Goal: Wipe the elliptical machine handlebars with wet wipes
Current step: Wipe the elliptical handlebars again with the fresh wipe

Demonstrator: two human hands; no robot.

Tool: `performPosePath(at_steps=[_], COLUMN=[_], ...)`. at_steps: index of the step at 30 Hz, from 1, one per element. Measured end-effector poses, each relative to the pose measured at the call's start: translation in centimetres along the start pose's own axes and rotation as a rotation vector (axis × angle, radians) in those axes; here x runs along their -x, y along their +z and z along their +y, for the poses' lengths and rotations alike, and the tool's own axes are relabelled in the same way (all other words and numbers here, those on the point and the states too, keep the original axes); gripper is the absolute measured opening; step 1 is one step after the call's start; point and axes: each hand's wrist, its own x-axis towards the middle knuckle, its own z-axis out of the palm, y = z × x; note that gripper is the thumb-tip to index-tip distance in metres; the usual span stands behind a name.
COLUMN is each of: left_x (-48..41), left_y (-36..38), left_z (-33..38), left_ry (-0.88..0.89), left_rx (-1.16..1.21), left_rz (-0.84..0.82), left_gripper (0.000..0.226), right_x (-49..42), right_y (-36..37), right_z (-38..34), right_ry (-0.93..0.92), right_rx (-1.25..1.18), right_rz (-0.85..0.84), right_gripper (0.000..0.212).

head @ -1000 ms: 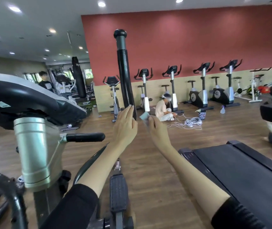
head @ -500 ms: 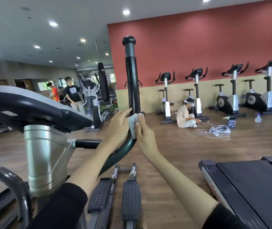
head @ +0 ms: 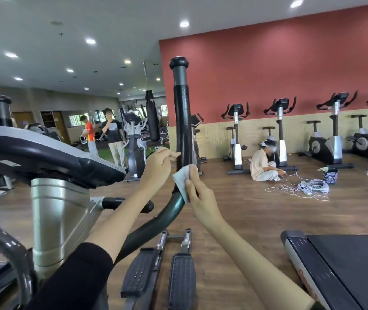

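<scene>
The right fingers curl round the wipe and press it on the handlebar at the foam grip's lower end, likely to scrub there. The left fingers are loosely bent and grip nothing, tips touching the bar's side, probably steadying it.

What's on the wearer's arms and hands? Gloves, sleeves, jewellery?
Both bare: left hand and right hand show no gloves, rings or watch. The left sleeve is black, ending near the elbow; the right sleeve is a dark sliver at the frame edge.
</scene>
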Motion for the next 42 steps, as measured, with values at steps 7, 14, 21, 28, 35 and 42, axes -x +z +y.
performPosePath(at_steps=[7,14,21,28,35,42], left_x=[-0.9,-1.0,-1.5,-0.5,1.4,4.4], left_y=[-0.2,0.1,0.1,0.0,0.5,1.5], left_z=[0.0,0.3,0.1,0.4,1.9,4.3], left_ry=[-0.056,-0.051,-0.031,-0.080,-0.138,-0.223], left_rx=[0.035,0.044,0.020,-0.030,-0.173,-0.226], left_rz=[-0.035,0.009,0.038,-0.030,-0.042,-0.008], left_gripper=[0.037,0.032,0.038,0.043,0.037,0.036], right_x=[-3.5,-0.9,-7.3,-4.8,-8.7,-7.4], right_y=[-0.4,0.3,-1.1,-0.6,-1.6,-1.9], right_z=[0.2,1.7,2.4,3.8,3.5,4.2], right_ry=[-0.043,-0.265,-0.262,-0.412,-0.438,-0.563], right_rx=[-0.062,-0.150,-0.228,-0.231,-0.191,-0.202], right_rz=[-0.034,-0.088,-0.115,-0.158,-0.168,-0.287], right_gripper=[0.052,0.050,0.048,0.050,0.051,0.042])
